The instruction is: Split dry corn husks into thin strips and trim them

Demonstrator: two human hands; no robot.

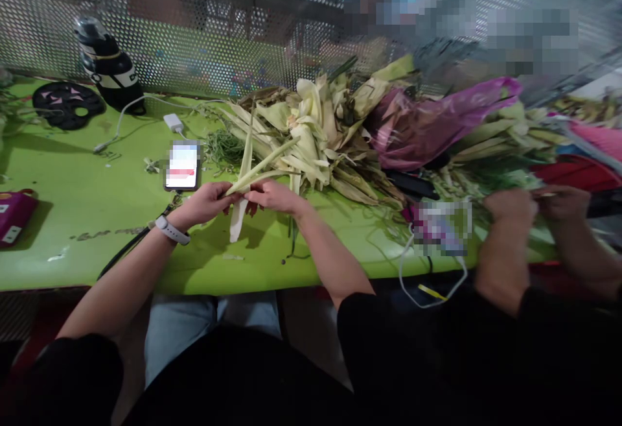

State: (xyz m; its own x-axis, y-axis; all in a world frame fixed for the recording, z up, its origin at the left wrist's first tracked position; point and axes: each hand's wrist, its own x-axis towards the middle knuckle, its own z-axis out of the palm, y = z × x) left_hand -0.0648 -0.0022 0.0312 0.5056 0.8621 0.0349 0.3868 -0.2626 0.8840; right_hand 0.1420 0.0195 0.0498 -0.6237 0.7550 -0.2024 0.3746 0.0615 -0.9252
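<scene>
Pale corn husk strips (249,176) cross between my hands above the green table. My left hand (214,201), with a white watch on its wrist, has its fingers closed around the lower ends of the strips. Close beside it, my right hand (276,196) pinches the same husk, its fingertips partly hidden behind it. One long strip points up, another slants to the upper right, and a whitish end (236,224) hangs below the fingers. Just beyond my hands lies a large heap of corn husks (311,134).
Left of the heap are a phone (181,165), a white adapter (173,122), a black bottle (109,66) and a black fan-shaped item (68,105). A pink plastic bag (413,124) lies right. A co-worker's hands (512,215) work at far right. Perforated metal (194,37) stands behind.
</scene>
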